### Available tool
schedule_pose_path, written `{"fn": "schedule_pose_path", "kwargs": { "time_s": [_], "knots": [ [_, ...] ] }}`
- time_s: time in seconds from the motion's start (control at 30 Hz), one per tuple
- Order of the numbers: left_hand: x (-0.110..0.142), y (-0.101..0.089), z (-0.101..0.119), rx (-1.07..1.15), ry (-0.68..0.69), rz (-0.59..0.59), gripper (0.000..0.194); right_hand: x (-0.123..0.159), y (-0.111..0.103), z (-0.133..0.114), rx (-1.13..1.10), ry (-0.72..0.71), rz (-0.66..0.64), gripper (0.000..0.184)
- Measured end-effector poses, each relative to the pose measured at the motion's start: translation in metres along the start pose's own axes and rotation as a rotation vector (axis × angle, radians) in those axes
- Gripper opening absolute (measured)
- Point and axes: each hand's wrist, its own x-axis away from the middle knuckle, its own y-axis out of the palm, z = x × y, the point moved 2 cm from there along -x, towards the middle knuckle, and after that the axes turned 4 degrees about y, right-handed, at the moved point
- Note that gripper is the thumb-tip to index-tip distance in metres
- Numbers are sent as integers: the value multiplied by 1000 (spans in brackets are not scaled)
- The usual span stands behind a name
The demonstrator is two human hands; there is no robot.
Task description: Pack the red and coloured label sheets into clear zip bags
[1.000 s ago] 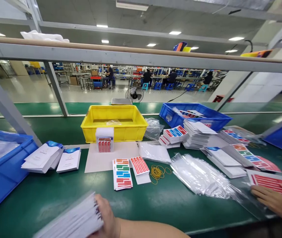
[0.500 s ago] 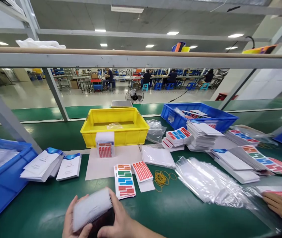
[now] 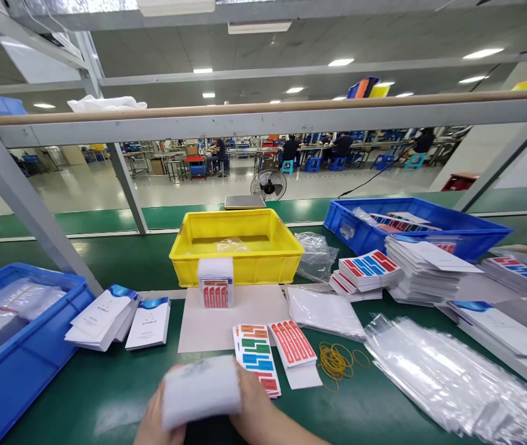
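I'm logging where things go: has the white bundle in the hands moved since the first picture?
Yes: the white bundle has moved rightward, judged against the yellow bin.

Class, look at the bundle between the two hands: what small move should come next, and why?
Perhaps stand the white bundle on the pale sheet: the left hand and right hand hold it from both sides, another white-topped bundle stands upright there, and bare sheet shows beside that one.
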Motion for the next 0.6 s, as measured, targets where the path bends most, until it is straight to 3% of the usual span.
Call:
{"fn": "schedule_pose_path", "kwargs": {
  "time_s": [0.1, 0.27, 0.43, 0.6],
  "knots": [
    [-63, -1, 21, -42, 182, -120, 36, -39, -26, -6, 80, 55, 121, 39],
    [-136, 23, 29, 8, 193, -153, 33, -88, -47, 15, 187, 152, 161, 38],
    [-160, 62, -1, 91, 109, -63, 40, -114, -46, 53, 266, 311, 153, 41],
    [-172, 84, -13, 258, 5, 58, 78, -132, -46, 81, 219, 400, 175, 51]
  ]
}}
